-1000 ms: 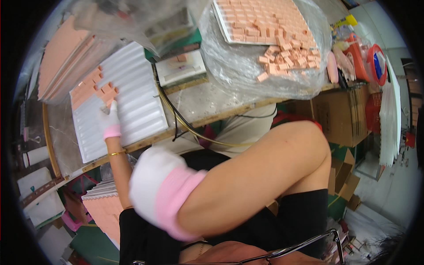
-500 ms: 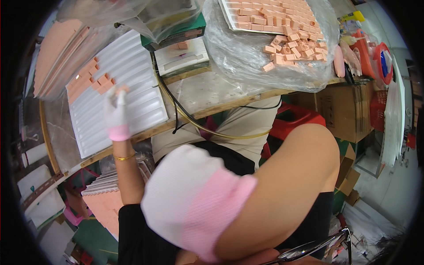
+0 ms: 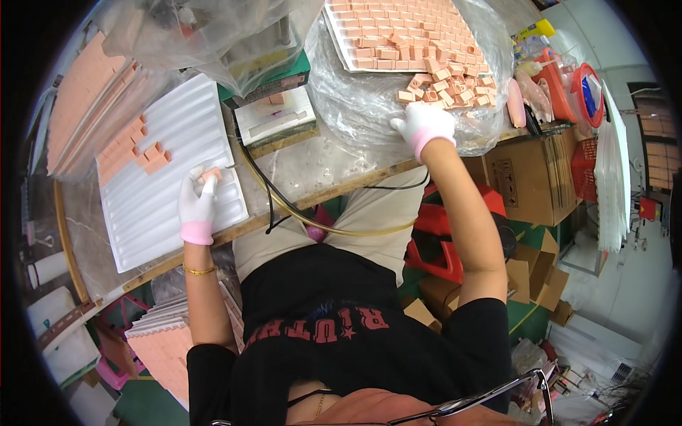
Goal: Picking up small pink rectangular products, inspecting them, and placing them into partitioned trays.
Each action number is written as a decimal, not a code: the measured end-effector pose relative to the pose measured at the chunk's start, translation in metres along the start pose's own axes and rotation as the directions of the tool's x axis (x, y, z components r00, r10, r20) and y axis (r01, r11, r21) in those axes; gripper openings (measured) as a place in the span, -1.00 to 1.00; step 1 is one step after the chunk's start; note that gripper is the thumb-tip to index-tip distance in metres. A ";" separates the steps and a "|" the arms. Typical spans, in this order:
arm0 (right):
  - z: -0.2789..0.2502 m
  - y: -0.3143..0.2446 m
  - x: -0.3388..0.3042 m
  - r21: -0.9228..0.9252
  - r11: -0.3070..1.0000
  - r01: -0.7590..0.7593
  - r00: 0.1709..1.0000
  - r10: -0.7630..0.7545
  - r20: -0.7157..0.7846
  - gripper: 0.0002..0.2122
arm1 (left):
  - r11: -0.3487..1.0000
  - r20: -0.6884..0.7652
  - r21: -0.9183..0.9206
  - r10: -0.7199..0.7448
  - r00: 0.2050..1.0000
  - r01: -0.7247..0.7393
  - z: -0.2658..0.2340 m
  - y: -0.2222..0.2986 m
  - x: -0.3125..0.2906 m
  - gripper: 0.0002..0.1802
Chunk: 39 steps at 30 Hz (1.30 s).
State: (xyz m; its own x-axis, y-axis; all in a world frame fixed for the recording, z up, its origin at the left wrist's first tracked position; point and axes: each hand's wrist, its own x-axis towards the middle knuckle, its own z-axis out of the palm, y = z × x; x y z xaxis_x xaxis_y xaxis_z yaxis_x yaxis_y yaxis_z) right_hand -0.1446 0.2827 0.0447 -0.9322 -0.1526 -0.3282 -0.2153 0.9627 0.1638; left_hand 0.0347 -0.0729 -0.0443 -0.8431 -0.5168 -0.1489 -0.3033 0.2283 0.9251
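Observation:
My left hand (image 3: 196, 201), in a white glove with a pink cuff, is closed on a small peach-coloured box (image 3: 212, 173) over the lower right part of a white ridged tray (image 3: 156, 213). Several like boxes (image 3: 153, 157) stand in a cluster at the tray's upper left. My right hand (image 3: 428, 126), gloved the same way, is at the near edge of a loose pile of peach boxes (image 3: 455, 85). Its thumb stands apart from the fingers, whose tips are partly hidden. Behind the pile, a second tray carries rows of boxes (image 3: 398, 25) on clear plastic sheeting (image 3: 348, 106).
Between the trays stands a small white-topped device (image 3: 275, 121), with a green-based machine (image 3: 266, 84) under plastic behind it. A cable and hose (image 3: 284, 202) hang over the wooden table edge. A red stool (image 3: 440, 234) and cardboard boxes (image 3: 529, 177) are at the right.
My right hand has moved from close below the camera out to the pile of boxes. My left hand has drawn down a little over the tray, still with a peach box.

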 end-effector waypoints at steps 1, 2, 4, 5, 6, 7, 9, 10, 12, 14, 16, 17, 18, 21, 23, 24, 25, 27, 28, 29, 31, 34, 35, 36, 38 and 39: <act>0.004 -0.003 -0.006 0.019 0.999 -0.048 0.998 0.049 -0.050 -0.69 | 0.996 0.004 -0.086 -0.018 1.000 0.018 0.000 0.005 -0.002 -0.61; 0.006 -0.004 -0.008 0.041 0.995 -0.095 0.990 0.099 -0.100 -0.70 | 0.996 -0.001 -0.088 -0.011 1.000 0.011 0.002 0.010 -0.004 -0.61; 0.014 -0.003 -0.008 0.086 0.993 -0.085 0.994 0.091 -0.058 -0.69 | 0.994 -0.096 -0.081 0.059 0.994 -0.066 0.006 0.020 -0.008 -0.59; 0.026 -0.002 -0.007 0.092 0.995 -0.046 0.992 0.056 -0.111 -0.68 | 0.994 -0.102 -0.083 0.066 0.993 -0.075 0.009 0.024 -0.011 -0.59; 0.037 0.001 -0.005 0.094 0.996 -0.011 0.986 0.026 -0.164 -0.66 | 0.968 -0.034 -0.251 0.015 0.999 -0.024 0.016 0.030 -0.013 -0.58; 0.046 0.002 -0.002 0.111 0.994 -0.014 0.979 0.037 -0.202 -0.67 | 0.913 0.042 -0.407 -0.023 0.999 0.038 0.023 0.035 -0.015 -0.57; 0.049 -0.003 -0.003 0.200 0.977 0.074 0.952 -0.010 -0.307 -0.68 | 0.834 0.147 -0.542 -0.022 0.989 0.099 0.030 0.034 -0.019 -0.57; 0.050 -0.006 -0.005 0.280 0.947 0.157 0.917 -0.034 -0.398 -0.67 | 0.735 0.264 -0.653 -0.002 0.965 0.181 0.033 0.035 -0.021 -0.57; 0.046 -0.004 -0.010 0.298 0.895 0.331 0.766 -0.071 -0.639 -0.70 | 0.611 0.397 -0.741 0.062 0.916 0.279 0.048 0.046 -0.027 -0.59; 0.035 -0.013 -0.020 0.272 0.776 0.569 0.525 -0.088 -0.846 -0.68 | 0.459 0.528 -0.797 0.215 0.822 0.392 0.063 0.043 -0.023 -0.59; 0.027 -0.038 -0.024 0.252 0.680 0.689 0.436 -0.110 -0.893 -0.66 | 0.452 0.579 -0.752 0.104 0.809 0.480 0.072 0.045 -0.023 -0.59; 0.024 -0.047 -0.028 0.223 0.601 0.767 0.354 -0.107 -0.929 -0.64 | 0.442 0.587 -0.744 0.075 0.806 0.501 0.077 0.049 -0.024 -0.56; 0.022 -0.054 -0.031 0.238 0.639 0.731 0.404 -0.125 -0.906 -0.63 | 0.441 0.585 -0.745 0.075 0.807 0.500 0.078 0.051 -0.025 -0.56; 0.023 -0.065 -0.031 0.447 0.744 0.496 0.632 0.044 -0.774 -0.65 | 0.433 0.577 -0.750 0.057 0.815 0.501 0.079 0.058 -0.025 -0.58; 0.026 -0.054 -0.024 0.475 0.718 0.509 0.659 0.030 -0.751 -0.63 | 0.442 0.581 -0.746 0.066 0.811 0.499 0.079 0.059 -0.024 -0.59; 0.024 -0.048 -0.027 0.473 0.721 0.506 0.659 0.031 -0.751 -0.63 | 0.455 0.579 -0.743 0.069 0.812 0.491 0.080 0.059 -0.022 -0.60; 0.022 -0.041 -0.035 0.371 0.794 0.483 0.512 0.088 -0.854 -0.64 | 0.463 0.597 -0.730 0.075 0.799 0.502 0.083 0.055 -0.020 -0.59; 0.004 -0.041 -0.062 0.239 0.859 0.452 0.275 0.121 -0.954 -0.65 | 0.475 0.605 -0.721 0.076 0.792 0.505 0.089 0.063 -0.022 -0.58; 0.003 -0.047 -0.071 0.242 0.860 0.450 0.280 0.122 -0.952 -0.65 | 0.489 0.610 -0.712 0.076 0.788 0.504 0.092 0.065 -0.023 -0.58; 0.003 -0.054 -0.079 0.371 0.642 0.671 0.409 0.097 -0.907 -0.66 | 0.489 0.613 -0.710 0.074 0.786 0.507 0.093 0.065 -0.025 -0.58; 0.007 -0.070 -0.080 0.600 0.257 0.758 0.622 -0.004 -0.783 -0.65 | 0.446 0.644 -0.719 0.140 0.752 0.533 0.098 0.065 -0.026 -0.56; 0.019 -0.085 -0.064 0.746 0.017 0.666 0.744 -0.080 -0.663 -0.64 | 0.431 0.669 -0.717 0.207 0.714 0.547 0.104 0.072 -0.028 -0.55; 0.022 -0.089 -0.063 0.817 -0.150 0.557 0.814 -0.095 -0.573 -0.64 | 0.432 0.663 -0.722 0.204 0.721 0.541 0.104 0.072 -0.028 -0.55; 0.025 -0.092 -0.060 0.853 -0.308 0.422 0.869 -0.130 -0.477 -0.64 | 0.426 0.666 -0.718 0.191 0.721 0.550 0.104 0.070 -0.027 -0.57; 0.032 -0.089 -0.051 0.814 -0.199 0.546 0.803 -0.154 -0.576 -0.63 | 0.422 0.661 -0.720 0.174 0.730 0.551 0.103 0.064 -0.025 -0.59; 0.032 -0.090 -0.048 0.743 -0.033 0.668 0.730 -0.160 -0.664 -0.63 | 0.400 0.667 -0.720 0.176 0.724 0.566 0.103 0.060 -0.024 -0.59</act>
State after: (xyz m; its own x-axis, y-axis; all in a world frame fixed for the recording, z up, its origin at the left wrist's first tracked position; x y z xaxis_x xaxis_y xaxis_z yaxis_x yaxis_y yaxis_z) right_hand -0.0709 0.2108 0.0158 -0.8397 -0.4137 0.3517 -0.3995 0.0319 -0.9162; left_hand -0.0089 0.0379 -0.0216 -0.9599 0.2163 -0.1783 -0.2791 -0.7957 0.5375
